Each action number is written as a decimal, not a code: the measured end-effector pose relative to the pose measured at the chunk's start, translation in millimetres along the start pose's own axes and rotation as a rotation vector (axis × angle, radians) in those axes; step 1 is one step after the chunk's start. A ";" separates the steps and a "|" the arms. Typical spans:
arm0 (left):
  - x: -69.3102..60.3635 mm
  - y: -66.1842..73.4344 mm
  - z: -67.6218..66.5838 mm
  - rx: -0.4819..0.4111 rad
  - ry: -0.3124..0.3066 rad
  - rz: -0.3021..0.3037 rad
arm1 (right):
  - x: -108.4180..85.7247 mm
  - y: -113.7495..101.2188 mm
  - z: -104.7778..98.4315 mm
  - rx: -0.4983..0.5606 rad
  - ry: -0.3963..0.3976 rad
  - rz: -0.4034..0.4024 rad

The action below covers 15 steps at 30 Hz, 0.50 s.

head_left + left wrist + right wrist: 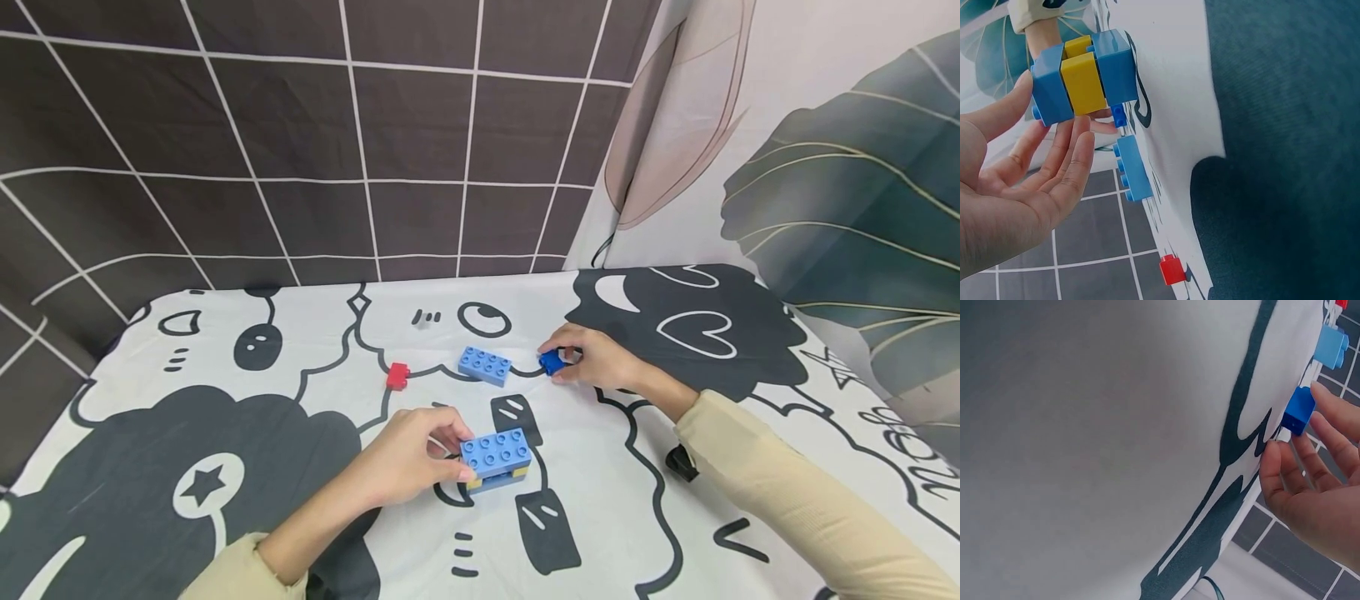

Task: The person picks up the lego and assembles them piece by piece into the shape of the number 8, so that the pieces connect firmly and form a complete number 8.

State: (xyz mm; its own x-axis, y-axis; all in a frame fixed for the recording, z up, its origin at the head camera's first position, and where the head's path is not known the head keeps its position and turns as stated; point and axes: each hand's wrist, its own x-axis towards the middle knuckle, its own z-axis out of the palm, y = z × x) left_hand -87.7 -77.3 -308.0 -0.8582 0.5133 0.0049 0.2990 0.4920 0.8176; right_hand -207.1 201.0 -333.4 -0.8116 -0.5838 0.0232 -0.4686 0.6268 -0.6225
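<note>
In the head view my left hand (pixel 411 457) holds a small stack of toy building bricks (pixel 495 457) between thumb and fingers. Two light blue bricks with yellow bricks (pixel 1084 83) sandwiched between them make up this stack. Farther back on the right, my right hand (pixel 597 358) has its thumb and fingers around a small dark blue brick (pixel 552 362) at the cloth. The right wrist view shows that brick (pixel 1299 410) against the fingertips. Left of it lies a loose light blue brick (pixel 484 366), studs up. A small red brick (pixel 397 376) lies farther left.
A white cloth (pixel 600 517) with black cartoon drawings covers the table. Behind it hangs a dark curtain (pixel 300 125) with a white grid, and a leaf-patterned curtain (pixel 847 208) is at the right. A small black object (pixel 681 463) shows beside the right sleeve.
</note>
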 end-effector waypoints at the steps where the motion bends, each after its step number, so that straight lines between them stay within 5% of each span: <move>1: 0.0 -0.1 -0.1 0.002 0.000 0.001 | -0.1 0.0 -0.1 -0.003 0.001 0.000; 15: 0.4 -1.6 0.7 0.004 0.001 -0.002 | 0.6 0.3 1.6 -0.035 0.026 0.018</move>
State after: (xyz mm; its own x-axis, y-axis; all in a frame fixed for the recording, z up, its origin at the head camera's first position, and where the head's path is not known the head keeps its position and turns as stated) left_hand -88.3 -77.4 -309.7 -0.8591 0.5117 0.0043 0.2991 0.4954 0.8156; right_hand -207.1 200.0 -334.8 -0.8283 -0.5593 0.0329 -0.4658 0.6550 -0.5950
